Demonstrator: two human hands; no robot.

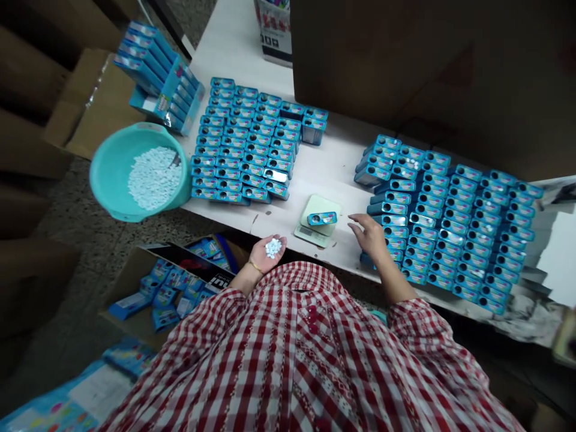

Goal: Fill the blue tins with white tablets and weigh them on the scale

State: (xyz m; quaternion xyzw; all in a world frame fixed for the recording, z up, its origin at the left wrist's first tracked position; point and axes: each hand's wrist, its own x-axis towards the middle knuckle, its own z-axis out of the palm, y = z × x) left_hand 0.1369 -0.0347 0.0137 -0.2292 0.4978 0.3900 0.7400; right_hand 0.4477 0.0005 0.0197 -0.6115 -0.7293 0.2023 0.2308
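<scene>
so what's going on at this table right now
Someone's left hand is palm up, cupping a small heap of white pieces. Their right hand appears empty, thumb and finger parted, between a scale and rows of blue boxes. One blue box rests on the scale. More boxes stand in rows farther left, beside a turquoise tub part-filled with similar white pieces.

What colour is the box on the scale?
The box is mainly blue, as the head view shows.

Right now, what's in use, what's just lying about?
Seemingly in use: left hand, white pellets in its palm, right hand, digital scale, blue box on it, turquoise pellet basin, blue box rows.

Probably lying about: brown cardboard carton, printed container, white paper.
</scene>
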